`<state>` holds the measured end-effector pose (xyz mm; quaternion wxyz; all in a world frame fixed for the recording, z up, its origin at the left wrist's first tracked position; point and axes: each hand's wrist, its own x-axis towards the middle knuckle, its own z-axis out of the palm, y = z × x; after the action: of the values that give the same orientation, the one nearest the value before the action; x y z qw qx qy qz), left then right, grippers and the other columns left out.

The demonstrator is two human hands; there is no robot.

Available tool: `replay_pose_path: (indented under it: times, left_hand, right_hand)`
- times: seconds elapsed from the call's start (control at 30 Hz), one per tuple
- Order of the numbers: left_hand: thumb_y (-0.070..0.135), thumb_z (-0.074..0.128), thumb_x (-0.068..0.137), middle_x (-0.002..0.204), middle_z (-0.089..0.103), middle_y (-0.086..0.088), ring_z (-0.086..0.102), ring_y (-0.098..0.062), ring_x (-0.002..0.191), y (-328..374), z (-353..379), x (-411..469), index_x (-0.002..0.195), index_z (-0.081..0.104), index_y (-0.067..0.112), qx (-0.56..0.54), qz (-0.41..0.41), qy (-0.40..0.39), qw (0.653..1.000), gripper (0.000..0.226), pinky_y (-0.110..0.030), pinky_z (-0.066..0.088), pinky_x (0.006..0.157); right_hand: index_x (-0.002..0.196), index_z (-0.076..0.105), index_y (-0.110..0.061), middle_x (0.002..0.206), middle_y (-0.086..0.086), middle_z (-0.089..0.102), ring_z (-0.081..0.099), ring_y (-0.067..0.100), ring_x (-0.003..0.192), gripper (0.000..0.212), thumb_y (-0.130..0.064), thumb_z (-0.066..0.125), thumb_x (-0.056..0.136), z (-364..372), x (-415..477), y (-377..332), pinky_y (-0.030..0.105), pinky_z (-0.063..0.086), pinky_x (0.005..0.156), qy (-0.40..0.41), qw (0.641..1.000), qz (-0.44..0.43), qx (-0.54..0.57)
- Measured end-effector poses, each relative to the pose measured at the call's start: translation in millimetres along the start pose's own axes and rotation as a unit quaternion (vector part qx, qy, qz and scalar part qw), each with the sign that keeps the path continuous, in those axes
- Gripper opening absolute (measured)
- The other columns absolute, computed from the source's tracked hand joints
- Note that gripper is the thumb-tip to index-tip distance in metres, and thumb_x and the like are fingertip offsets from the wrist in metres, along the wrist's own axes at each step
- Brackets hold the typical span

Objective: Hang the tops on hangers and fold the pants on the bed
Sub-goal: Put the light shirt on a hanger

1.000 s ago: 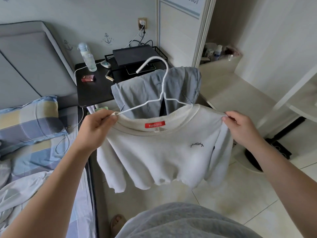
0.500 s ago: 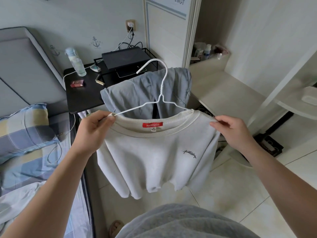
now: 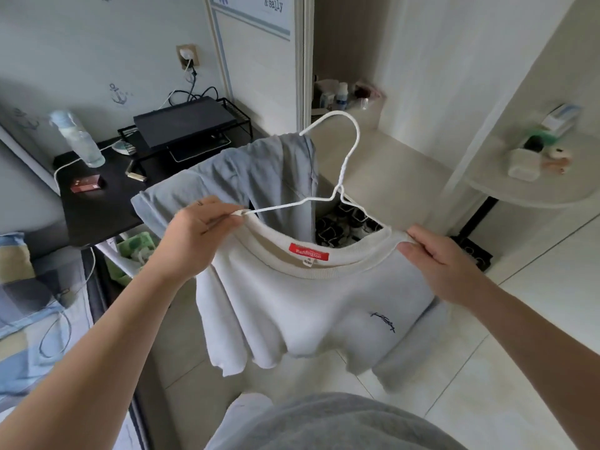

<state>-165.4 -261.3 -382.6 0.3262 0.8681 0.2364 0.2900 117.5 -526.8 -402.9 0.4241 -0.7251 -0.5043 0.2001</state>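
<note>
A white sweatshirt (image 3: 302,306) with a red neck label hangs in front of me on a white wire hanger (image 3: 344,164). The hanger's hook points up and to the left, and its arms run inside the neckline. My left hand (image 3: 198,235) pinches the left shoulder of the sweatshirt together with the hanger's arm. My right hand (image 3: 441,264) grips the right shoulder at the collar. Behind the sweatshirt, a grey-blue garment (image 3: 240,180) is draped over something hidden.
A black bedside table (image 3: 97,206) holds a water bottle (image 3: 78,139), a red box and a black wire rack (image 3: 191,125). The bed with a plaid pillow (image 3: 19,287) lies at the left. A white rounded shelf (image 3: 532,186) juts in at the right over tiled floor.
The view has turned right and down. The sweatshirt and hanger now tilt, with the left shoulder higher. Both hands keep their hold on the shoulders.
</note>
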Motion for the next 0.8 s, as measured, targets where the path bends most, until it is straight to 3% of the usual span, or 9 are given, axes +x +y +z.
replay_pose_path:
  times: [0.1, 0.2, 0.27, 0.4, 0.53, 0.6, 0.67, 0.73, 0.8]
  left_hand:
    - [0.012, 0.064, 0.097, 0.078, 0.055, -0.003, 0.052, -0.005, 0.075, 0.7, 13.8, 36.1, 0.103, 0.074, 0.022, -0.019, 0.021, -0.024, 0.999, 0.015, -0.010, 0.037, 0.071]
    - [0.016, 0.064, 0.096, 0.077, 0.057, 0.006, 0.052, -0.003, 0.076, -1.2, 29.3, 79.3, 0.096, 0.072, 0.027, -0.036, 0.056, -0.051, 0.996, 0.013, -0.009, 0.036, 0.074]
    - [0.016, 0.064, 0.096, 0.080, 0.061, 0.007, 0.055, -0.005, 0.077, -3.0, 40.6, 113.7, 0.096, 0.071, 0.025, -0.037, 0.085, -0.065, 0.994, 0.012, -0.011, 0.037, 0.075]
    - [0.019, 0.064, 0.096, 0.086, 0.065, 0.009, 0.060, -0.007, 0.082, -1.7, 65.4, 196.0, 0.099, 0.074, 0.018, -0.063, 0.147, -0.082, 0.984, 0.010, -0.015, 0.042, 0.077]
    - [0.031, 0.062, 0.094, 0.087, 0.062, -0.001, 0.059, -0.015, 0.082, 14.3, 83.1, 284.9, 0.099, 0.072, 0.022, -0.101, 0.184, -0.123, 0.970, 0.014, -0.025, 0.045, 0.076]
    - [0.029, 0.059, 0.096, 0.084, 0.062, 0.002, 0.059, -0.010, 0.080, 28.6, 86.3, 325.8, 0.093, 0.069, 0.030, -0.106, 0.223, -0.148, 0.958, 0.011, -0.021, 0.044, 0.074]
    - [0.028, 0.054, 0.100, 0.083, 0.062, 0.007, 0.058, -0.004, 0.082, 42.5, 87.3, 363.8, 0.091, 0.068, 0.027, -0.092, 0.286, -0.158, 0.941, 0.016, -0.014, 0.041, 0.075]
    - [0.028, 0.051, 0.103, 0.078, 0.058, 0.001, 0.056, -0.009, 0.081, 52.3, 87.9, 398.9, 0.090, 0.068, 0.017, -0.082, 0.335, -0.167, 0.924, 0.024, -0.020, 0.041, 0.074]
    - [0.025, 0.052, 0.102, 0.081, 0.059, -0.006, 0.057, -0.017, 0.081, 57.5, 89.4, 432.6, 0.096, 0.072, 0.012, -0.077, 0.363, -0.171, 0.913, 0.025, -0.032, 0.045, 0.076]
  right_hand:
    - [0.079, 0.046, -0.003, 0.064, 0.002, 0.036, 0.036, 0.014, 0.059, 0.036, -0.036, 0.051, 0.093, -18.5, 6.2, 3.8, 0.031, 0.029, 0.055, 0.058, 0.998, 0.022, 0.013]
    - [0.087, 0.051, 0.008, 0.069, 0.013, 0.042, 0.042, 0.018, 0.063, 0.038, -0.030, 0.056, 0.094, -38.1, 13.6, 5.9, 0.030, 0.032, 0.057, 0.098, 0.993, 0.044, 0.045]
    - [0.087, 0.053, 0.008, 0.068, 0.016, 0.047, 0.045, 0.019, 0.064, 0.031, -0.020, 0.059, 0.098, -52.6, 19.2, 6.3, 0.030, 0.034, 0.058, 0.120, 0.990, 0.060, 0.053]
    - [0.074, 0.050, -0.004, 0.062, -0.002, 0.044, 0.042, 0.012, 0.057, 0.032, -0.031, 0.059, 0.088, -83.2, 36.6, -10.8, 0.024, 0.032, 0.051, 0.192, 0.976, 0.084, 0.054]
    - [0.070, 0.050, -0.009, 0.063, -0.001, 0.042, 0.040, 0.013, 0.057, 0.034, -0.026, 0.068, 0.093, -112.0, 58.5, -31.7, 0.022, 0.031, 0.049, 0.259, 0.958, 0.102, 0.069]
    - [0.067, 0.052, -0.014, 0.063, -0.001, 0.044, 0.041, 0.014, 0.058, 0.030, -0.032, 0.065, 0.088, -122.1, 72.8, -41.9, 0.021, 0.032, 0.049, 0.290, 0.947, 0.112, 0.086]
    - [0.070, 0.052, -0.010, 0.065, 0.004, 0.043, 0.041, 0.017, 0.060, 0.037, -0.038, 0.070, 0.085, -128.6, 88.5, -49.5, 0.024, 0.032, 0.051, 0.316, 0.937, 0.120, 0.092]
    - [0.075, 0.051, -0.001, 0.068, 0.008, 0.044, 0.044, 0.017, 0.063, 0.045, -0.041, 0.071, 0.083, -132.2, 104.5, -53.8, 0.025, 0.033, 0.054, 0.349, 0.925, 0.124, 0.088]
    - [0.072, 0.055, -0.005, 0.066, 0.001, 0.048, 0.048, 0.009, 0.063, 0.038, -0.041, 0.066, 0.080, -133.5, 123.3, -60.1, 0.019, 0.036, 0.054, 0.377, 0.914, 0.125, 0.079]
